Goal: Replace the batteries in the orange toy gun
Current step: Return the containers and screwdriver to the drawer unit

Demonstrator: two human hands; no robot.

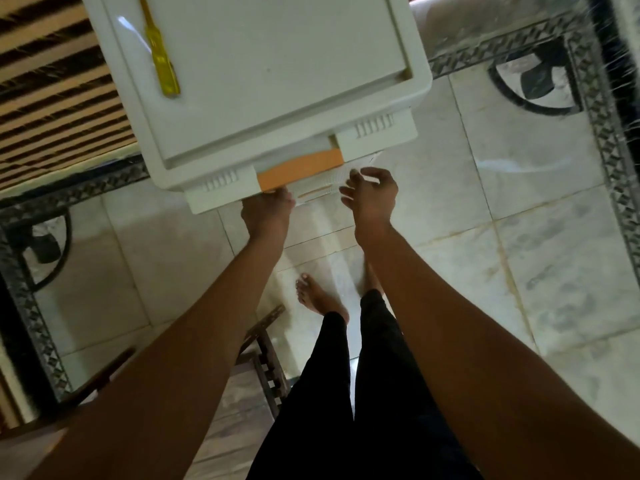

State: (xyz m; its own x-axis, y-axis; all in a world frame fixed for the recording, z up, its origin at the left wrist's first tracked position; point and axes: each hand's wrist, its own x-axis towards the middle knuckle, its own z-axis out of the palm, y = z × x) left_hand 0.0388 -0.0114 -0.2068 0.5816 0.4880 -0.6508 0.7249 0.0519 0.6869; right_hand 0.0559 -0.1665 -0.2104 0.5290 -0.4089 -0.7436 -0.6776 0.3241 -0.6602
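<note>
White plastic drawer cabinet [277,109] stands ahead of me on pale tiled floor [519,202]. Yellow clear-handled screwdriver [162,64] lies on the cabinet top, long axis running away from me. Left hand [266,211] has its fingers curled under the orange drawer front [301,169]. Right hand [370,194] is just beside it, fingers loosely bent, tips touching the white perforated drawer panel [329,183]; it holds nothing, as far as I can tell. Orange toy gun: not in view. I judge it is prob. inside a drawer, i.e. ahead of and below both hands. Left hand has the pull edge; drawer travel is toward me.
</note>
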